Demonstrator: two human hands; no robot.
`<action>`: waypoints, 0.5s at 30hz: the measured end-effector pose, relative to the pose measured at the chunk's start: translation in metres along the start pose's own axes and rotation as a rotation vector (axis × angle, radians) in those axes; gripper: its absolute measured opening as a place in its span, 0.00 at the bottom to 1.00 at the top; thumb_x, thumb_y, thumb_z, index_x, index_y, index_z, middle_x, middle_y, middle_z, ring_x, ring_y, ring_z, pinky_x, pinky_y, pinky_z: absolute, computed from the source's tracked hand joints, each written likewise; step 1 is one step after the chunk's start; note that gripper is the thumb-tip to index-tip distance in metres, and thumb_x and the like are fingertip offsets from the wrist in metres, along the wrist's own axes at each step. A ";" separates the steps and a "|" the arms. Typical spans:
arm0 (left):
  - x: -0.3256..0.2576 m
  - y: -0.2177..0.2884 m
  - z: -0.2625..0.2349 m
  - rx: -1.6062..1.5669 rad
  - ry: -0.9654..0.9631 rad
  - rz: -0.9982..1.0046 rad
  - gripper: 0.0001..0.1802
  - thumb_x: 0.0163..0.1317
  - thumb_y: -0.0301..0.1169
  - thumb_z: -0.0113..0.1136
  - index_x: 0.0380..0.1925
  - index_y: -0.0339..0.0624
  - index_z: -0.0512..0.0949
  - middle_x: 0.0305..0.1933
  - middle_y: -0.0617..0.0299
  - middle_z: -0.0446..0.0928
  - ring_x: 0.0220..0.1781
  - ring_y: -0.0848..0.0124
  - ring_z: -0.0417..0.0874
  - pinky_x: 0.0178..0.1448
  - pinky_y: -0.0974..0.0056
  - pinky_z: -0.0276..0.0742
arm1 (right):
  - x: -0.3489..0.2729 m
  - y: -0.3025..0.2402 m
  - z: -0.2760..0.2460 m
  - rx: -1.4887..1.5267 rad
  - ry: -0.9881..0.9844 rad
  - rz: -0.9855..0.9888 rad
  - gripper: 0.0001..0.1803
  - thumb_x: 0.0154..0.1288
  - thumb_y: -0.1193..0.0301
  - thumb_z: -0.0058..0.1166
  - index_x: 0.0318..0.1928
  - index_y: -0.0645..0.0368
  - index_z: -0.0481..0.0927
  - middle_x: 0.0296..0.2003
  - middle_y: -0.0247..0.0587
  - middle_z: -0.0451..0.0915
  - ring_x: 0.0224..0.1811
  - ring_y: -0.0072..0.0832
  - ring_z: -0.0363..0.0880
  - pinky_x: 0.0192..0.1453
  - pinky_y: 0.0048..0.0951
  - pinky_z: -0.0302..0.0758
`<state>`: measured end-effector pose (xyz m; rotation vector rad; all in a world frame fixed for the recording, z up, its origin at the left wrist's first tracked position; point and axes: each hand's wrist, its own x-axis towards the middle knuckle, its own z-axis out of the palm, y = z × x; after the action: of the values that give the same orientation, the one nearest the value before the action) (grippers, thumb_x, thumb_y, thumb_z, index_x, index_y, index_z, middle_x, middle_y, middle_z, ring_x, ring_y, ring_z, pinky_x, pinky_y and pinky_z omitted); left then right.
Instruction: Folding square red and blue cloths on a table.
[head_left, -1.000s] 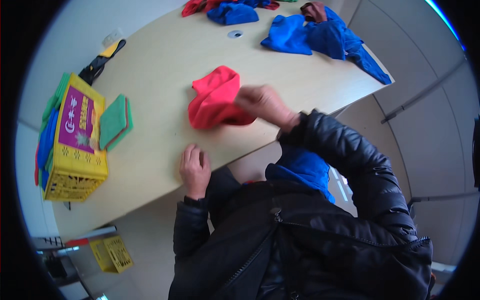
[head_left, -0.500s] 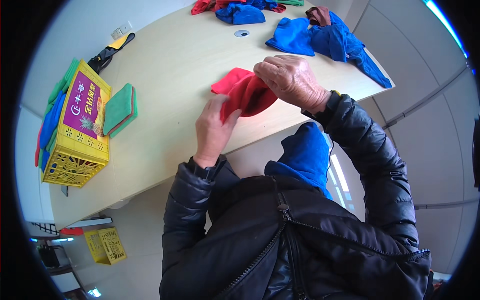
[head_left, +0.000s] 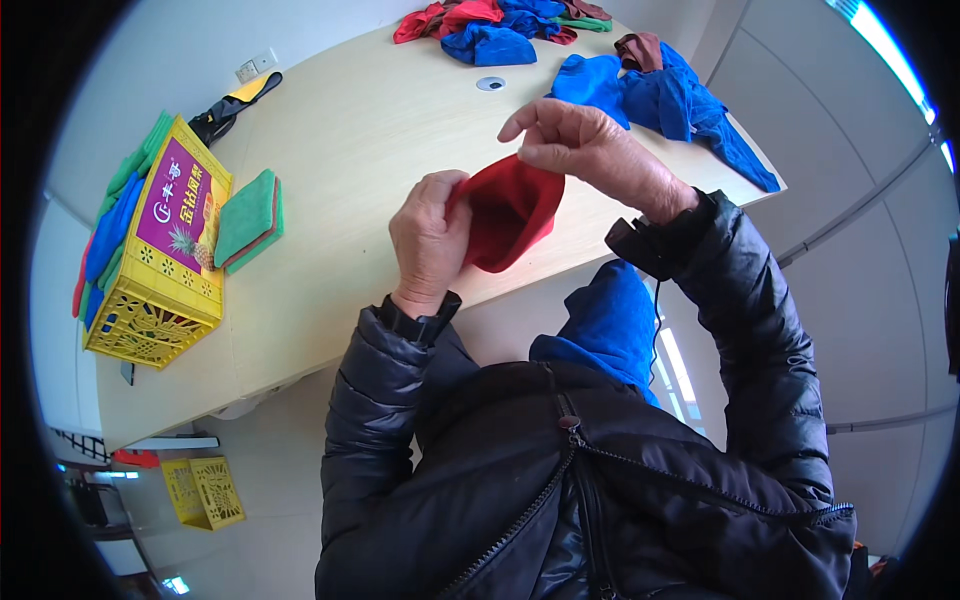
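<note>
The left hand is clutching the red cloth by the worktop's near edge; the right hand, fingers parted, is hovering beside it. A slackening left grip could be sending it floorward!

At left end of your bench: 1 yellow crate, openwork end toward you, purple label on side. Beyond it, near wall, black-and-yellow item, kind unclear. White outlet on wall. Round grommet set in bench's far half. Lower left of you, floor crate, yellow, openwork. Your right: pale panels, bright light strip above.
</note>
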<state>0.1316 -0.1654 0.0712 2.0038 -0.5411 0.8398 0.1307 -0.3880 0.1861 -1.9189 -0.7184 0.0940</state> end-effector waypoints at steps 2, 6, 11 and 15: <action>0.007 -0.006 -0.009 -0.036 -0.008 -0.031 0.15 0.60 0.19 0.62 0.46 0.44 0.79 0.43 0.53 0.83 0.40 0.53 0.87 0.44 0.57 0.83 | -0.005 -0.004 -0.002 -0.021 -0.053 0.031 0.10 0.76 0.73 0.56 0.54 0.56 0.81 0.37 0.32 0.83 0.42 0.20 0.82 0.47 0.26 0.83; 0.027 -0.009 -0.026 -0.027 0.040 0.089 0.12 0.60 0.18 0.60 0.43 0.43 0.79 0.40 0.53 0.83 0.38 0.52 0.86 0.42 0.56 0.83 | -0.013 -0.002 0.000 -0.135 -0.101 0.116 0.09 0.75 0.75 0.56 0.51 0.58 0.82 0.36 0.36 0.82 0.42 0.24 0.83 0.46 0.27 0.83; 0.034 -0.003 -0.040 0.318 -0.047 0.238 0.08 0.61 0.20 0.61 0.40 0.43 0.78 0.36 0.54 0.82 0.37 0.49 0.84 0.40 0.54 0.81 | -0.012 0.011 -0.013 -0.649 0.050 -0.232 0.05 0.74 0.77 0.54 0.45 0.61 0.83 0.36 0.42 0.82 0.41 0.33 0.84 0.45 0.29 0.84; 0.022 -0.055 -0.061 0.361 -0.065 0.150 0.05 0.66 0.23 0.61 0.41 0.41 0.80 0.33 0.51 0.80 0.35 0.51 0.83 0.39 0.60 0.78 | -0.003 -0.001 -0.032 -0.848 0.175 -0.394 0.05 0.74 0.77 0.54 0.42 0.62 0.83 0.37 0.44 0.82 0.41 0.38 0.84 0.45 0.30 0.84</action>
<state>0.1606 -0.0857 0.0808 2.3472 -0.6170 1.0247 0.1396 -0.4145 0.2012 -2.4732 -1.1103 -0.7207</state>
